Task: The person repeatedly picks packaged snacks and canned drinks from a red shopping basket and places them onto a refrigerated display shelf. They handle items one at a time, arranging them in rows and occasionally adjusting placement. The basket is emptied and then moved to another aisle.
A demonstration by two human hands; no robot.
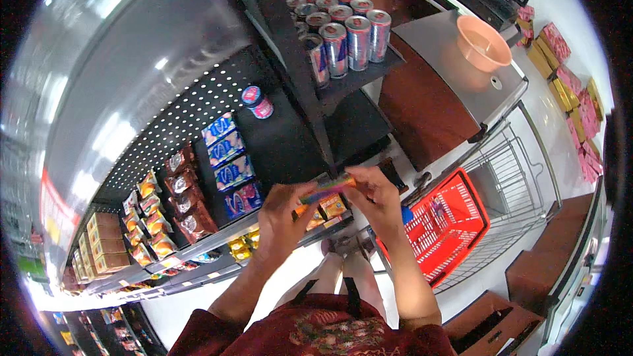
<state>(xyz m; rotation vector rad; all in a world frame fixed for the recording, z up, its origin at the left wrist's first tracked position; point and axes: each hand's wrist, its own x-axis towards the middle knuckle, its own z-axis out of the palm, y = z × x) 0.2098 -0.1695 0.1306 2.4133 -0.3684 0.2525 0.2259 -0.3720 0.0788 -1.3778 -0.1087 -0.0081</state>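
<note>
My left hand (284, 212) and my right hand (373, 195) hold a small, narrow, multicoloured packet (326, 190) between them, above the front edge of a black store shelf (282, 143). The packet is blurred, and its kind cannot be told. An orange strip-like item shows by my left fingers. On the shelf to the left stand blue patterned boxes (230, 173), a pink and blue tub (257, 102), brown packets (190, 202) and small bagged snacks (156, 222). Beneath my hands, yellow-orange packs (333, 206) lie on a lower shelf.
A red plastic basket (462, 257) sits in a metal shopping cart (514, 173) to the right. Drink cans (358, 42) stand in rows on an upper shelf. A checkout counter (430, 34) carries an orange basin (483, 43). Cardboard boxes (494, 326) lie at lower right.
</note>
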